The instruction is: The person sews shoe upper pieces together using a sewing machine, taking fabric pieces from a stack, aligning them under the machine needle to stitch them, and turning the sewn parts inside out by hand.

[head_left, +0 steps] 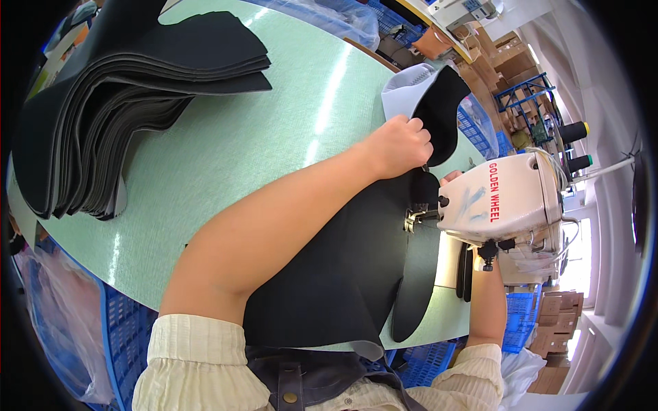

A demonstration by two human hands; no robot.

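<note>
My left hand (401, 147) reaches across the table, fingers closed on the edge of a black fabric piece (442, 113) with a pale underside. That piece stands up behind the sewing machine (504, 195). Below my left forearm a broad black fabric panel (322, 274) lies flat, with a narrower black strip (418, 281) along its right side. The metal presser foot (411, 220) sits at the edge of this fabric. Only some fingers of my right hand (451, 177) show beyond the machine head, which hides the rest; my right forearm comes up behind it.
A thick stack of black fabric pieces (96, 130) drapes over the far left of the green table (274, 137). Thread spools (574, 131) stand at the machine's right. Blue crates (127, 322) and cardboard boxes (558, 329) surround the table.
</note>
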